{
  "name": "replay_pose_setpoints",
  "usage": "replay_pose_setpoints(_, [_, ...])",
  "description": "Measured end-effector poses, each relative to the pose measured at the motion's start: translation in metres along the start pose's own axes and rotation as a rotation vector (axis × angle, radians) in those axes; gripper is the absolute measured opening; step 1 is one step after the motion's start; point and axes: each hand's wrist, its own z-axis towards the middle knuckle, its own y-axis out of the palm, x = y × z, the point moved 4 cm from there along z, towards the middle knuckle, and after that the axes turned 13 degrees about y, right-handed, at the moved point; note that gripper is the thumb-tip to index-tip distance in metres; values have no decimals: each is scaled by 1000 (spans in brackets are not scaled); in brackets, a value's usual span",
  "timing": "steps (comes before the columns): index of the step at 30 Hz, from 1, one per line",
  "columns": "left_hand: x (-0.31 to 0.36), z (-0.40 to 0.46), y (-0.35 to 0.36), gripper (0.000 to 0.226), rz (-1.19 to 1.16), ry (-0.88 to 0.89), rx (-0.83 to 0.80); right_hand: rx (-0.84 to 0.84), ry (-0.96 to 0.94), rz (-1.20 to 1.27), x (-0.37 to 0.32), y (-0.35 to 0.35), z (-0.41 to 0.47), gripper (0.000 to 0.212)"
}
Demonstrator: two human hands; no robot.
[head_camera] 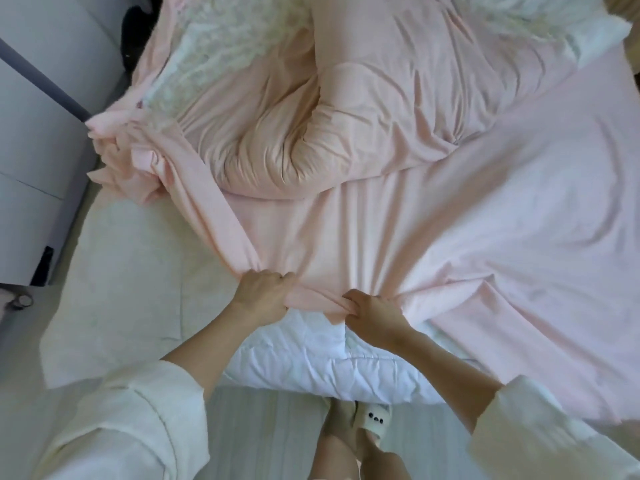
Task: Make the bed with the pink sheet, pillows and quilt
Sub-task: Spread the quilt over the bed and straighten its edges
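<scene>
Pink sheet (363, 237), light, limp and quick to bunch, handles best by its near hem, where left hand (263, 292) and right hand (375, 315) each clench a fistful

Inventory, counted:
- Hands – 2: left hand (264, 292), right hand (372, 315), each w/ fingers curled on the sheet edge.
- Pink sheet (519, 230) – 1.
- Pink quilt (346, 109) – 1, bunched.
- Pillows – 2 partly visible: pillow (221, 53) top left, second pillow (540, 22) top right.
- White mattress (138, 299) – 1.
- Sleeves – 2, white.
- Slipper (375, 419) – 1 seen.
</scene>
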Motion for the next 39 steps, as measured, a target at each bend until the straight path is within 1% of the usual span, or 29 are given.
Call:
replay_pose_setpoints(2, [10, -22, 16, 35, 7, 1, 85, -28, -10, -24, 2, 14, -6, 35])
replay_pose_setpoints(4, [20, -39, 28, 40, 38, -22, 121, -68, -5, -28, 3, 31, -12, 32])
replay_pose_setpoints(5, [24, -45, 36, 41, 37, -38, 179, -82, -5, -21, 3, 40, -17, 30])
replay_pose_setpoints(8, [30, -61, 48, 38, -4, -105, 340, -59, -8, 9, 7, 58, -22, 13])
replay_pose_setpoints(9, [31, -67, 51, 37, -47, -163, 422, -43, -12, 9, 7, 61, -22, 11])
replay_pose_setpoints(10, [33, -76, 55, 40, -93, -270, 510, -37, -16, 8, 7, 66, -23, 12])
replay_pose_setpoints(11, [31, -83, 55, 47, -158, -415, 588, -35, -19, 21, 8, 67, -22, 14])
replay_pose_setpoints(12, [29, -90, 61, 57, -298, -595, 621, -40, -21, 45, 9, 70, -21, 16])
replay_pose_setpoints(13, [26, -96, 71, 65, -504, -812, 628, -32, -21, 73, 10, 74, -22, 18])
replay_pose_setpoints(14, [25, -100, 82, 70, -798, -1023, 617, -8, -27, 90, 12, 76, -22, 23])
replay_pose_setpoints(15, [27, -99, 99, 70, -1173, -1200, 611, 44, -35, 108, 16, 83, -23, 32])
replay_pose_setpoints(16, [34, -94, 110, 65, -1592, -1306, 612, 112, -45, 148, 19, 85, -26, 44])
replay_pose_setpoints(17, [42, -82, 124, 55, -1974, -1318, 593, 189, -43, 211, 25, 93, -28, 53])
replay_pose_setpoints(18, [49, -75, 132, 47, -2191, -1295, 594, 260, -27, 293, 30, 98, -31, 57])
replay_pose_setpoints(19, [56, -67, 142, 41, -2269, -1253, 579, 330, 18, 380, 41, 110, -33, 59])
replay_pose_setpoints(21, [70, -49, 157, 35, -2250, -1152, 509, 425, 201, 592, 65, 127, -32, 53])
replay_pose_setpoints(22, [75, -41, 159, 36, -2267, -1092, 491, 428, 331, 700, 78, 133, -29, 48])
replay_pose_setpoints(24, [85, -23, 165, 42, -2325, -1020, 478, 378, 557, 905, 107, 146, -16, 42])
replay_pose_setpoints(26, [86, -8, 167, 44, -2322, -1003, 556, 412, 716, 1118, 136, 150, -2, 42])
replay_pose_setpoints(27, [87, 0, 170, 42, -2334, -1007, 603, 457, 829, 1241, 149, 150, 3, 36])
replay_pose_setpoints(29, [90, 9, 168, 39, -2369, -1027, 677, 529, 1058, 1428, 169, 146, 7, 16])
replay_pose_setpoints(30, [92, 10, 167, 39, -2381, -1049, 728, 542, 1128, 1518, 174, 142, 5, 14])
replay_pose_setpoints(31, [95, 10, 166, 41, -2382, -1106, 784, 551, 1150, 1642, 179, 139, 4, 18])
replay_pose_setpoints(33, [99, 4, 167, 40, -2398, -1282, 906, 536, 1107, 1935, 181, 128, 1, 27])
replay_pose_setpoints(35, [105, -3, 170, 31, -2519, -1446, 1010, 447, 1037, 2117, 180, 122, 0, 34])
replay_pose_setpoints(36, [109, -5, 171, 29, -2612, -1492, 1034, 409, 1006, 2146, 182, 120, 1, 35])
replay_pose_setpoints(37, [112, -7, 170, 26, -2682, -1486, 1022, 378, 992, 2192, 184, 121, 6, 35])
replay_pose_setpoints(38, [117, -8, 169, 24, -2727, -1439, 963, 305, 973, 2304, 186, 122, 8, 32])
replay_pose_setpoints(39, [117, -7, 168, 25, -2729, -1344, 891, 212, 970, 2350, 185, 124, 16, 26])
